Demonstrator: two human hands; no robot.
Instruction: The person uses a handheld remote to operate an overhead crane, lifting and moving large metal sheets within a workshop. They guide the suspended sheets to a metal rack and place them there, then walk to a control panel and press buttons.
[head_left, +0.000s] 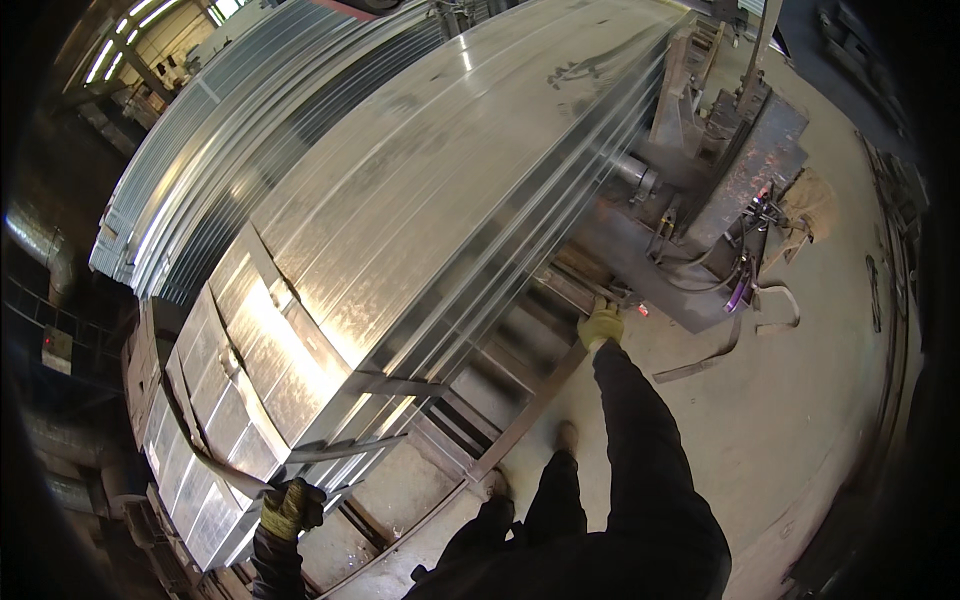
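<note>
A big stack of metal profiles lies lengthwise before me, its flat top shining. My left hand, in a yellow-green and dark glove, is closed at the stack's near left corner. A strap comes over the top and runs into that hand. Other bands wrap the near end of the stack. Stretched far forward, my right hand in a yellowish glove is closed beside the low steel frame under the stack's right side. What its fingers hold is hidden.
A machine with a slanted steel plate stands at the right, with purple-handled tools on it. A loose strap lies on the concrete floor. Corrugated sheets are stacked behind left. Pipes and dark equipment line the far left.
</note>
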